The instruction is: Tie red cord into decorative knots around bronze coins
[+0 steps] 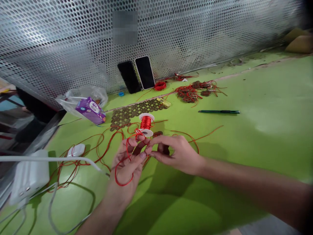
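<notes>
Red cord (124,184) loops over my left hand (130,160), whose thumb and fingers pinch it near the middle of the view. Thumb and forefinger of my right hand (174,151) close on the same cord, right at the left fingertips. The exact spot they grip is covered by the fingers. Just beyond them stands a white spool (146,124) wound with red cord. A few round brown coins (158,133) lie beside the spool, partly behind my right hand. Loose cord trails off both to the left and to the right on the green table (220,140).
Behind are rows of coins (124,114), a yellow-handled tool (163,102), a pile of corded coins (188,93), a red cord coil (160,86) and two phones (145,72). A dark green pen-like tool (218,112) lies right. Left are a purple carton (91,110), white case (76,150) and power bank (30,176).
</notes>
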The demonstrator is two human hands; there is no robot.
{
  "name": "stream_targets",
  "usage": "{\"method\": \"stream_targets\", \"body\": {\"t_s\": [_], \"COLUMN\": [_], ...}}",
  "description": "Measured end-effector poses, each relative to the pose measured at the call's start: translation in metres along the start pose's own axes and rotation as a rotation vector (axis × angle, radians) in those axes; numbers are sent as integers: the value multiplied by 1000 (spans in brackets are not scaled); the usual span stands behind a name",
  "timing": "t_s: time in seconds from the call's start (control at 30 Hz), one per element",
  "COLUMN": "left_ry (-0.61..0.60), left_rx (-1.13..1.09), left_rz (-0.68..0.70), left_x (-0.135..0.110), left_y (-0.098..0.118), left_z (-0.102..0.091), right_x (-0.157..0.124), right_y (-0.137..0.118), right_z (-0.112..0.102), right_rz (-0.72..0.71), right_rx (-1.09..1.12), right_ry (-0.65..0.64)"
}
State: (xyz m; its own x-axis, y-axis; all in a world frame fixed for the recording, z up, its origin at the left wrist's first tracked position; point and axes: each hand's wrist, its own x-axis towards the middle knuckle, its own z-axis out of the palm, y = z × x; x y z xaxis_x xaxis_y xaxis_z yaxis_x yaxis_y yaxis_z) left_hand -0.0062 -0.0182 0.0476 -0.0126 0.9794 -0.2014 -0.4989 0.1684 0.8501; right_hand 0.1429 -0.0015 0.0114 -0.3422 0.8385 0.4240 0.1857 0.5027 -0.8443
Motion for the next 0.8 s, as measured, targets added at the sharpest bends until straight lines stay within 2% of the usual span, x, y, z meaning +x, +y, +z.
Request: {"method": "stream_targets", "body": {"t_s": [0.2, 0.33, 0.53, 0.6, 0.7, 0.8], "left_ry": [-36, -8, 55, 38, 7, 54], "left_rx": [-39, -74, -151, -170, -165, -145], "left_rz": [-21, -47, -130, -144, -150, -169], "left_x": [0, 0, 2, 2, 2, 2], "left_y": [1, 3, 7, 7, 4, 3], "left_z": [-2, -3, -1, -2, -2, -1], "right_x": [0, 0, 0, 1, 2, 3], "right_y": [-2, -1, -5, -6, -6, -4], "right_z": [-1, -2, -5, -5, -5, -5], "right_rz": [-4, -16, -34, -13, -21, -37], "right_rx": [-45, -84, -18, 7, 2, -20], "right_ry": [-31, -87, -3, 19, 31, 22]}}
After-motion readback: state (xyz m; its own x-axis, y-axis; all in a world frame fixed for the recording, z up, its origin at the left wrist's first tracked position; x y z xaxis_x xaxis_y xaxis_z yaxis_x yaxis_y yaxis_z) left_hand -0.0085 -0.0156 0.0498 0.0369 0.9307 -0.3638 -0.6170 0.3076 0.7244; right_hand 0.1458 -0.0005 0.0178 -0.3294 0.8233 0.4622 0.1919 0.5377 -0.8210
